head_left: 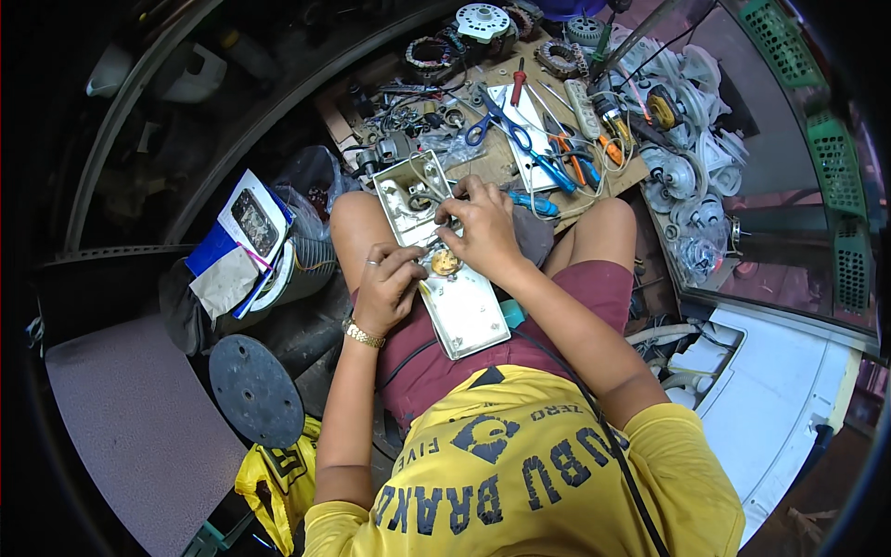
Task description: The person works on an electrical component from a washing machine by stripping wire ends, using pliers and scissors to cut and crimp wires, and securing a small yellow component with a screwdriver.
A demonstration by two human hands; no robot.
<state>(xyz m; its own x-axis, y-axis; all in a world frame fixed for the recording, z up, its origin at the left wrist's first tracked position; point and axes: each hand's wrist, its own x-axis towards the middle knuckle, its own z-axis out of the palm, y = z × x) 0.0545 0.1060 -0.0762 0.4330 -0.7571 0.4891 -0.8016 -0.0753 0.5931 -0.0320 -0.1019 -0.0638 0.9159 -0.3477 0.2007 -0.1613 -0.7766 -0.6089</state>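
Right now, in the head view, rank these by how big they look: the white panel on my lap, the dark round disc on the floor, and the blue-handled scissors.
1. White panel
2. Dark round disc, close behind it
3. Blue-handled scissors

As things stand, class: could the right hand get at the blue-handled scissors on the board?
Probably yes. The right hand is busy at the white panel on the lap, but the scissors lie just beyond it on the board, on top of the clutter, with nothing between.

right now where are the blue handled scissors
In the head view the blue-handled scissors lie on the wooden board ahead of the knees, just beyond the right hand, with orange-handled pliers to their right.
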